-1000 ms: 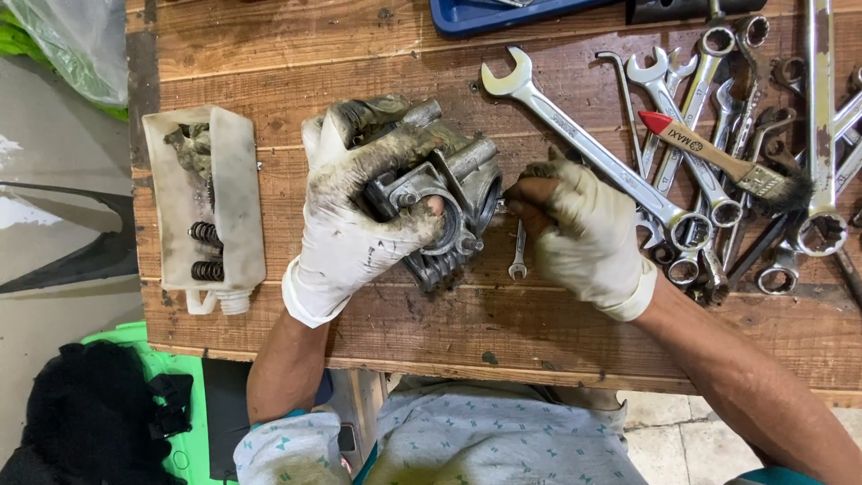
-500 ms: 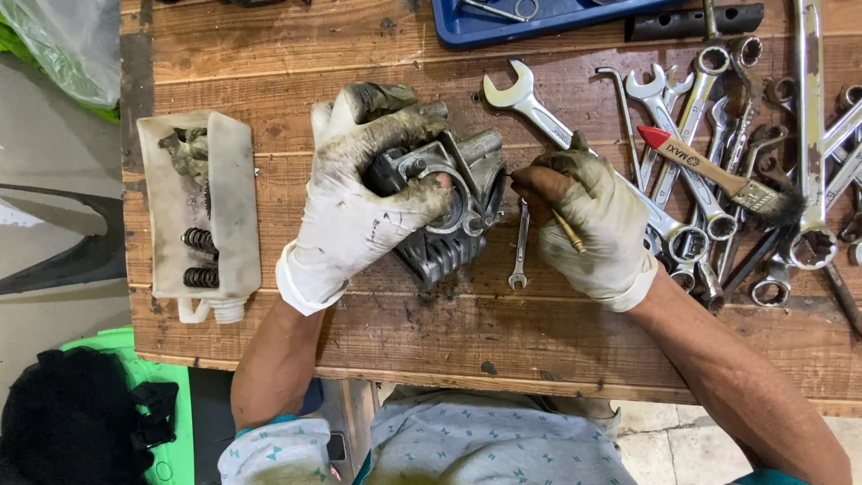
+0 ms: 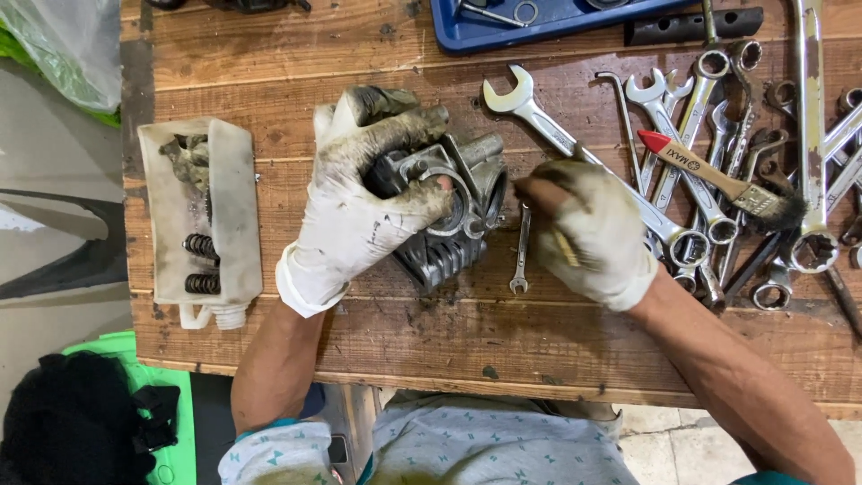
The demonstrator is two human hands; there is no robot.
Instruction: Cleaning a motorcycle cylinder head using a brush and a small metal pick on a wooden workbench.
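Right hand [image 3: 588, 233] drawn back from engine part [image 3: 449, 211], closed, contents unclear; left hand [image 3: 368, 202] grips part.

Engine part [image 3: 449, 216] mid-bench, cut-open container [image 3: 202, 216] left, wrenches [image 3: 718, 162] right

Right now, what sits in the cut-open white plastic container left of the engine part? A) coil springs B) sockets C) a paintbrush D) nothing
A: dark coil springs lie inside the cut-open white container, well left of the left hand gripping the engine part.
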